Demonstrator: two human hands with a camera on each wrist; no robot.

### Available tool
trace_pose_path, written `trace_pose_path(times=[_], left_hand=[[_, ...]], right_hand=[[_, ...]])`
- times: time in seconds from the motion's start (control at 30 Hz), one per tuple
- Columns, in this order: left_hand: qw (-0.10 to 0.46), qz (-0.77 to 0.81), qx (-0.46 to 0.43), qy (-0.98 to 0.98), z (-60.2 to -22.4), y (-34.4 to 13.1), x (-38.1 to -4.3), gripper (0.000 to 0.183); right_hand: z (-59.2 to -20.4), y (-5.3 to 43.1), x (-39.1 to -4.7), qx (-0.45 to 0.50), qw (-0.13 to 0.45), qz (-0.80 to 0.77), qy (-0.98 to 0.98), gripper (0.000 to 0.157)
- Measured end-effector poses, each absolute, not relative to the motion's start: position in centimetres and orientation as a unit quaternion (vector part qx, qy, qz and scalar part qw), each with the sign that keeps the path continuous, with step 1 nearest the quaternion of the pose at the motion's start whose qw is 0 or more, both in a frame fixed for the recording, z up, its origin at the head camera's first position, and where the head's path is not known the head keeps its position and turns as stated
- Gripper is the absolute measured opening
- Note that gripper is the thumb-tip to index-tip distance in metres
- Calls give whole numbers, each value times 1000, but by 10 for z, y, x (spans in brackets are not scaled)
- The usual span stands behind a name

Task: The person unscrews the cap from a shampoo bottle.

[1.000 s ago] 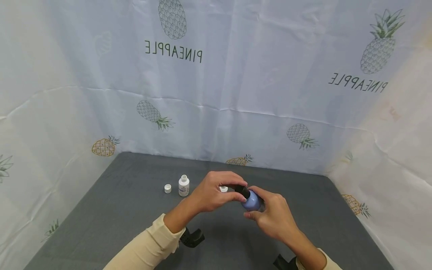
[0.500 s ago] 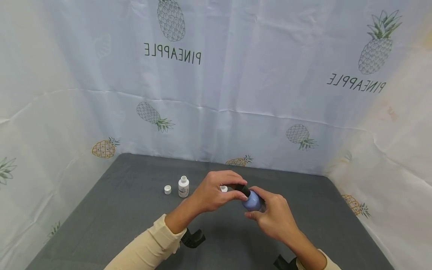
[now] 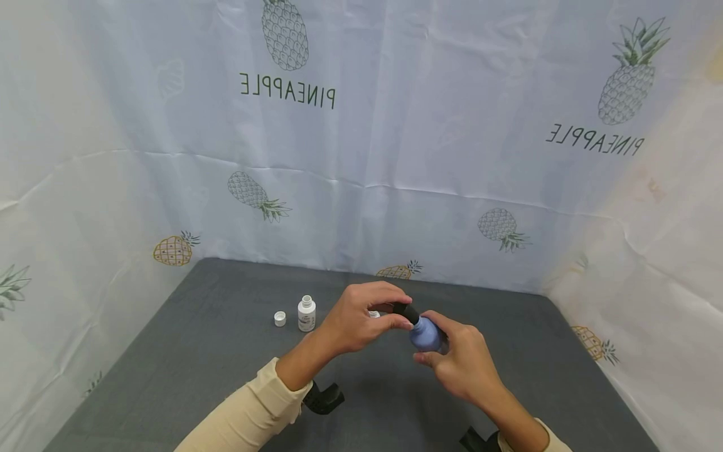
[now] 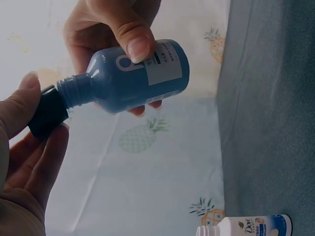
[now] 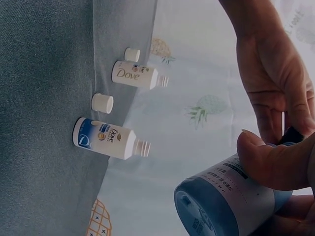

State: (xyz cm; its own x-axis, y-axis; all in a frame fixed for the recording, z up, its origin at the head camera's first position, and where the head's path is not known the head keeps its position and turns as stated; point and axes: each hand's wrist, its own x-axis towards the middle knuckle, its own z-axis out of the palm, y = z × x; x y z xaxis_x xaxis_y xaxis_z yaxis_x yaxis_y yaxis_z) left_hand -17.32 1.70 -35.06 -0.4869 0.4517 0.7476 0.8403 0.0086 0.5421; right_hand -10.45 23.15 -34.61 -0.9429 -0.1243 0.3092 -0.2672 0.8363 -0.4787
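Observation:
My left hand (image 3: pixel 358 319) pinches a black screw cap (image 4: pixel 47 112) between thumb and fingertips. A blue bottle (image 3: pixel 426 336) is gripped around its body by my right hand (image 3: pixel 463 363), tilted with its neck toward the left hand. The left wrist view shows the bottle's bare threaded neck (image 4: pixel 75 91), with the cap right at its mouth; whether the two still touch I cannot tell. The right wrist view shows the bottle's labelled side and base, with the right thumb (image 5: pixel 273 162) pressed along it. Both hands are above the table.
Two uncapped white Dove bottles stand on the grey table (image 3: pixel 237 358), one left of the hands (image 3: pixel 307 316), the other (image 5: pixel 106 139) mostly hidden behind the left hand in the head view. White caps (image 5: pixel 102 103) (image 5: pixel 132 54) lie beside them. A pineapple-print curtain (image 3: pixel 361 157) surrounds the table.
The black cap has come up off the blue bottle's neck, which now shows between them. My left hand has shifted slightly up, and the bottle slightly right.

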Motion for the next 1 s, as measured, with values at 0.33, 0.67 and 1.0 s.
trace_pose_path(times=[0.33, 0.67, 1.0], left_hand=[[148, -542, -441, -700, -349, 16, -170, 32], [156, -543, -434, -702, -350, 18, -172, 31], [164, -542, -432, -702, -355, 21, -174, 31]], right_hand=[[-350, 235, -105, 114, 161, 272, -942, 56], [-352, 240, -107, 106, 179, 276, -938, 55], [-354, 247, -110, 106, 194, 276, -935, 54]])
